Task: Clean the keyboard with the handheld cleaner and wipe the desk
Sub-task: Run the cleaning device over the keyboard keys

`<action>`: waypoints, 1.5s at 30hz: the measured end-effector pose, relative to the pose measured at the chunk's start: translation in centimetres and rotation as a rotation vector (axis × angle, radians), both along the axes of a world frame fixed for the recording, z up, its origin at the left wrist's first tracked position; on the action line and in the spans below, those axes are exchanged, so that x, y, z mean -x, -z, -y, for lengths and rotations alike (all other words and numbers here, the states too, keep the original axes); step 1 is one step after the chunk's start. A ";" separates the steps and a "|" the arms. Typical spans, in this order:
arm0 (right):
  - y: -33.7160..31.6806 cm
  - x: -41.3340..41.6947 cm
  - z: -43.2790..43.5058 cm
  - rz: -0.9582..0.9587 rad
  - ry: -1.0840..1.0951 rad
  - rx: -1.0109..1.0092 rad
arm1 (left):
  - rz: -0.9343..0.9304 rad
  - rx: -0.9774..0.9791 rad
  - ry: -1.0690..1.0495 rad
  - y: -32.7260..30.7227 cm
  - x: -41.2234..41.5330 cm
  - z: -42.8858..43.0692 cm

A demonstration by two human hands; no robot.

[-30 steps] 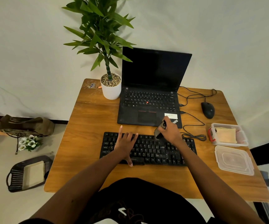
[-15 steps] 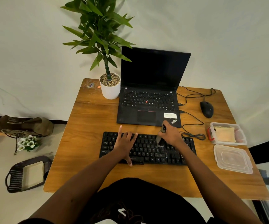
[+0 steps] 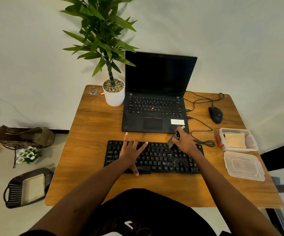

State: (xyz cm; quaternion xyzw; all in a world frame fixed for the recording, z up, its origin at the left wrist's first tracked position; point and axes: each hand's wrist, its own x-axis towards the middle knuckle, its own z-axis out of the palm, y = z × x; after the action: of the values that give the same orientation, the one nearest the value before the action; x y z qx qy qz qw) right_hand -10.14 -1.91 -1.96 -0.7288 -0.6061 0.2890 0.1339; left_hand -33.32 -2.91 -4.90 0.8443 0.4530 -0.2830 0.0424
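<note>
1. Head view looks down on a wooden desk (image 3: 90, 150) set against a pale wall, with the person's two bare forearms reaching in from below.
2. A black keyboard (image 3: 156, 158) lies across the near middle of the desk, just in front of an open black laptop (image 3: 155, 106) whose screen is dark.
3. The left hand (image 3: 132, 153) rests flat on the left half of the keyboard, its fingers straight and spread apart, thumb pointing toward the near edge by the space bar.
4. The right hand (image 3: 186, 142) grips the dark handheld cleaner (image 3: 173, 139), fingers curled round its body.
5. The cleaner stands tilted, its lower end at the far edge of the keyboard right of centre, its upper end near the laptop's front right corner.
6. A clear plastic box (image 3: 250, 147) with a red clip holds a folded yellowish cloth (image 3: 235, 139) at the right edge of the desk; its lid (image 3: 243, 166) lies just in front of it.
7. A black mouse (image 3: 215, 114) sits right of the laptop, its cable (image 3: 204, 143) looping between laptop and box.
8. A potted plant (image 3: 114, 94) in a white pot stands just left of the laptop.
9. On the floor to the left are a dark basket (image 3: 13, 195), white flowers (image 3: 27, 155) and a brown bag (image 3: 27, 135).
</note>
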 end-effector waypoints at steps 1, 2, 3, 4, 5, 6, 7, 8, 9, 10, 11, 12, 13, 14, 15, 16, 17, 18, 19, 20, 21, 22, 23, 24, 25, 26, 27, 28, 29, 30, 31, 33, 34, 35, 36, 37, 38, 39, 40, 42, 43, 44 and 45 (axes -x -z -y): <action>-0.1 -0.1 0.0 -0.001 -0.021 0.028 | 0.002 0.003 0.005 0.0 -0.1 -0.1; -0.2 -0.3 -0.2 -0.006 -0.023 0.027 | 0.012 0.007 0.006 0.0 -0.3 -0.1; -0.3 -0.4 -0.3 -0.001 -0.012 0.001 | 0.029 0.013 0.006 0.1 -0.6 -0.1; -0.3 -0.5 -0.2 0.018 0.002 -0.037 | 0.054 0.022 0.007 0.2 -1.0 -0.1; -0.2 -0.6 0.0 0.045 0.002 -0.063 | 0.085 0.030 0.009 0.3 -1.5 0.0; 0.0 -0.6 0.2 0.070 -0.020 -0.066 | 0.115 0.035 0.013 0.3 -2.1 0.1; 0.1 -0.6 0.5 0.082 -0.058 -0.046 | 0.137 0.038 0.019 0.3 -2.7 0.2; 0.2 -0.7 0.7 0.078 -0.093 -0.017 | 0.154 0.040 0.025 0.3 -3.2 0.2; 0.2 -0.9 0.8 0.063 -0.103 0.006 | 0.169 0.039 0.033 0.3 -3.8 0.2; 0.1 -1.1 0.7 0.043 -0.092 0.005 | 0.178 0.037 0.040 0.3 -4.3 0.2; 0.0 -1.2 0.6 0.024 -0.062 -0.020 | 0.179 0.038 0.046 0.3 -4.9 0.2; 0.1 -1.3 0.6 0.016 -0.023 -0.064 | 0.173 0.041 0.050 0.2 -5.3 0.1; 0.2 -1.2 0.6 0.018 0.006 -0.096 | 0.165 0.041 0.050 0.2 -5.7 0.2; 0.2 -1.2 0.7 0.022 0.004 -0.102 | 0.160 0.039 0.050 0.2 -6.0 0.2; 0.3 -1.1 0.8 0.020 -0.026 -0.078 | 0.154 0.037 0.052 0.2 -6.3 0.2; 0.2 -1.1 0.9 0.014 -0.067 -0.039 | 0.150 0.038 0.056 0.1 -6.5 0.2; 0.1 -1.2 0.9 0.009 -0.091 -0.006 | 0.148 0.038 0.060 0.1 -6.7 0.3; 0.0 -1.3 0.7 0.006 -0.093 0.003 | 0.148 0.036 0.063 0.2 -6.8 0.3; -0.1 -1.4 0.6 -0.001 -0.071 -0.014 | 0.149 0.033 0.066 0.2 -7.0 0.3; -0.1 -1.6 0.7 -0.005 -0.035 -0.049 | 0.148 0.031 0.069 0.3 -7.1 0.4; -0.1 -1.7 0.7 -0.003 -0.003 -0.083 | 0.147 0.027 0.071 0.3 -7.3 0.4; 0.0 -1.9 0.8 0.000 0.008 -0.091 | 0.144 0.020 0.073 0.3 -7.4 0.4; 0.0 -2.0 0.9 0.002 -0.007 -0.071 | 0.137 0.013 0.076 0.3 -7.5 0.5; -0.1 -2.1 1.1 0.000 -0.031 -0.031 | 0.130 0.007 0.079 0.2 -7.6 0.5; -0.2 -2.4 1.1 -0.009 -0.045 0.006 | 0.124 0.000 0.083 0.2 -7.6 0.5; -0.4 -2.6 1.0 -0.019 -0.044 0.021 | 0.122 -0.006 0.085 0.1 -7.7 0.5; -0.4 -2.9 1.0 -0.027 -0.032 0.005 | 0.118 -0.007 0.086 0.1 -7.7 0.5; -0.4 -3.1 1.0 -0.023 -0.015 -0.032 | 0.112 -0.005 0.087 0.1 -7.8 0.5; -0.2 -3.3 1.0 -0.009 -0.005 -0.063 | 0.110 -0.006 0.086 0.1 -7.9 0.5; -0.2 -3.4 1.2 0.003 -0.012 -0.062 | 0.108 -0.010 0.085 0.1 -7.9 0.5; -0.3 -3.4 1.3 0.010 -0.035 -0.035 | 0.104 -0.011 0.086 0.1 -7.9 0.5; -0.5 -3.5 1.3 0.022 -0.065 0.037 | 0.094 -0.013 0.089 0.1 -7.9 0.4; -0.6 -3.5 1.1 0.026 -0.059 0.040 | 0.088 -0.017 0.092 0.1 -8.0 0.4; -0.7 -3.5 1.0 0.020 -0.037 0.012 | 0.079 -0.019 0.098 0.0 -8.1 0.4; -0.7 -3.4 1.0 0.017 -0.009 -0.037 | 0.070 -0.022 0.102 0.0 -8.2 0.4; -0.4 -3.3 1.0 0.016 0.005 -0.076 | 0.064 -0.027 0.105 -0.1 -8.3 0.3; -0.4 -3.1 1.0 0.020 -0.006 -0.074 | 0.056 -0.030 0.106 -0.1 -8.4 0.3; -0.3 -3.0 1.1 0.023 -0.034 -0.042 | 0.046 -0.028 0.108 -0.2 -8.4 0.3; -0.4 -2.8 1.2 0.025 -0.061 0.008 | 0.036 -0.024 0.109 -0.2 -8.4 0.3; -0.7 -2.9 0.9 0.021 -0.070 0.054 | 0.022 -0.024 0.108 -0.1 -8.5 0.3; -0.7 -2.9 0.7 0.012 -0.055 0.035 | 0.012 -0.024 0.107 -0.2 -8.6 0.3; -0.7 -2.9 0.7 0.007 -0.030 -0.004 | 0.002 -0.023 0.109 -0.2 -8.8 0.3; -0.6 -2.9 0.8 0.004 -0.009 -0.042 | -0.004 -0.024 0.110 -0.3 -8.9 0.3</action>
State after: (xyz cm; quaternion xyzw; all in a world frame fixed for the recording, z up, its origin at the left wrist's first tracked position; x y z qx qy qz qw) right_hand -7.29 -2.69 -1.36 -0.7235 -0.6158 0.2754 0.1466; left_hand -24.43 -3.21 -4.63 0.8678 0.4095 -0.2811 0.0157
